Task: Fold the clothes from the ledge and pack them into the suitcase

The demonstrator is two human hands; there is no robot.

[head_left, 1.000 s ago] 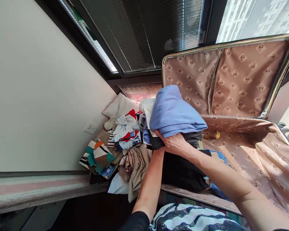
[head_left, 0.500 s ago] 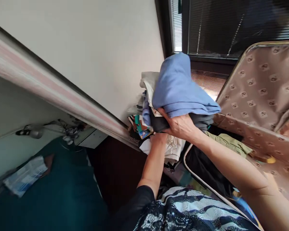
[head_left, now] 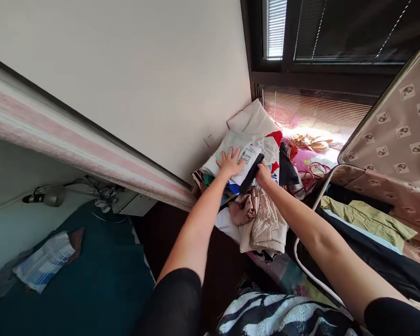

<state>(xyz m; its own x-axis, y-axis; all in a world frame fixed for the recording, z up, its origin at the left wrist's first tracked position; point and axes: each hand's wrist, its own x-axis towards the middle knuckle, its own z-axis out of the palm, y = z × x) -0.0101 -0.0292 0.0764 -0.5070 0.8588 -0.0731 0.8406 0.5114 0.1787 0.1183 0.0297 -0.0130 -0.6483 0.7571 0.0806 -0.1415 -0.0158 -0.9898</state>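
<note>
My left hand [head_left: 231, 161] lies flat with fingers spread on a white folded garment [head_left: 247, 154] that bears a printed label, on top of a heap of clothes [head_left: 262, 219] against the wall. My right hand [head_left: 263, 175] is closed on the edge of a dark folded garment [head_left: 252, 173] just under that white one. Beige and brown clothes hang off the heap below both hands. To the right lies an open suitcase [head_left: 399, 140] with patterned tan lining. It holds an olive green garment [head_left: 364, 214] and a black one [head_left: 374, 254].
A white pillow [head_left: 252, 122] and red cables [head_left: 311, 169] lie by the sunlit window with blinds [head_left: 315, 109]. A wall socket [head_left: 209, 139] sits near the heap. A pink ledge [head_left: 73, 144] runs diagonally at left. Below it are a lamp [head_left: 44, 199] and a teal surface [head_left: 91, 280] with a striped cloth.
The stack with the blue garment, held up in both hands, has come down onto the heap by the wall. My left hand now rests flat on top, and the view has swung left.
</note>
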